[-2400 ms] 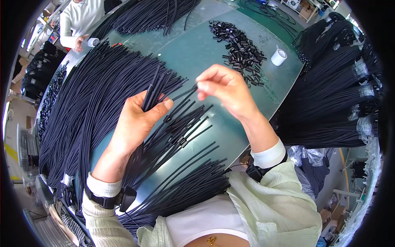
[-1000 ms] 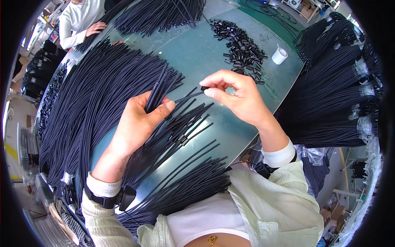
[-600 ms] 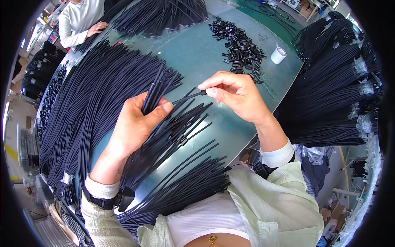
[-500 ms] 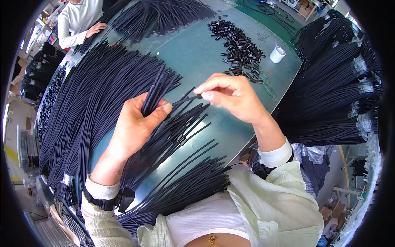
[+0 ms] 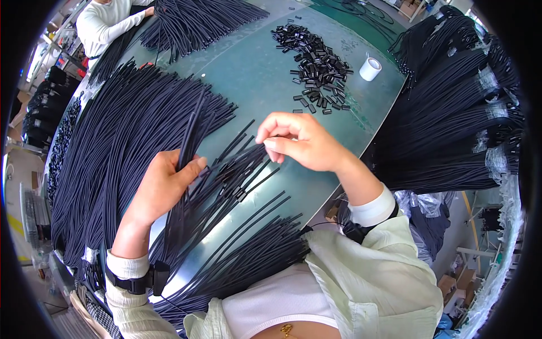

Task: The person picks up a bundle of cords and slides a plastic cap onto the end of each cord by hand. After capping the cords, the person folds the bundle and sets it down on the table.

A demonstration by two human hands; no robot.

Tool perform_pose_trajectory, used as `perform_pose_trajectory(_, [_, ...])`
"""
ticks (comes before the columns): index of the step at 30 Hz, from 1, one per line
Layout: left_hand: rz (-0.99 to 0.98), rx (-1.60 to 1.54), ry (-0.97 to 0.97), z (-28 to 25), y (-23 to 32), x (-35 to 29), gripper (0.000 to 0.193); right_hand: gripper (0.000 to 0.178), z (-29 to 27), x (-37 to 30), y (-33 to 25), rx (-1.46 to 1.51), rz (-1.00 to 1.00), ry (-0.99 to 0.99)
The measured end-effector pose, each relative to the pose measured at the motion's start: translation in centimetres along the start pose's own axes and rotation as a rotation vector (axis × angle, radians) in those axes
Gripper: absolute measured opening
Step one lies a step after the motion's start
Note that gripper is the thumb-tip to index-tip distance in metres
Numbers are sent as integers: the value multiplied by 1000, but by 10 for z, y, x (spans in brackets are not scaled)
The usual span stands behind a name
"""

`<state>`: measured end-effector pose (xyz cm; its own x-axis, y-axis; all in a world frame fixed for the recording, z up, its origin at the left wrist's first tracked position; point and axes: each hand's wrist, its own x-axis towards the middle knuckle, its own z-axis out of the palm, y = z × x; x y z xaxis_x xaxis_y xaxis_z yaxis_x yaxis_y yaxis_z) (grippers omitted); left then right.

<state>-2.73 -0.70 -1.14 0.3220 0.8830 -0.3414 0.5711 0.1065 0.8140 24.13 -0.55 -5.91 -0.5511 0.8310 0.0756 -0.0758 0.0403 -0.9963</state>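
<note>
A bundle of thin black cords (image 5: 187,133) stands up out of my left hand (image 5: 164,183), which is closed around it. My right hand (image 5: 296,138) hovers over the table with loosely curled fingers, thumb and index slightly apart; no object shows plainly between them. Just below its fingertips lie the tips of loose black cords (image 5: 248,161). Several of these carry short black sleeves (image 5: 240,194) partway along. A large spread of black cords (image 5: 130,113) covers the table left of my left hand.
On the green table (image 5: 243,62) a heap of short black tubes (image 5: 322,68) lies beyond my right hand, beside a white tape roll (image 5: 370,69). More cords (image 5: 254,243) lie near my body. Thick cord bundles (image 5: 451,124) hang at right. Another person's sleeve (image 5: 121,28) shows far left.
My left hand has moved left and down with its bundle. My right hand has shifted slightly left and down, its pinch on a cord end loosened. The other person's hand has moved away.
</note>
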Motion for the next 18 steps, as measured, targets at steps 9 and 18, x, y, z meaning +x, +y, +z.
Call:
perform_pose_trajectory(9, [33,-183,108,11,21,-5,21,14,-81,27,28,-1418,-2,379])
perform_pose_trajectory(18, [54,-388,132,16,17,-4,15,13,-12,47,1,87,17,330])
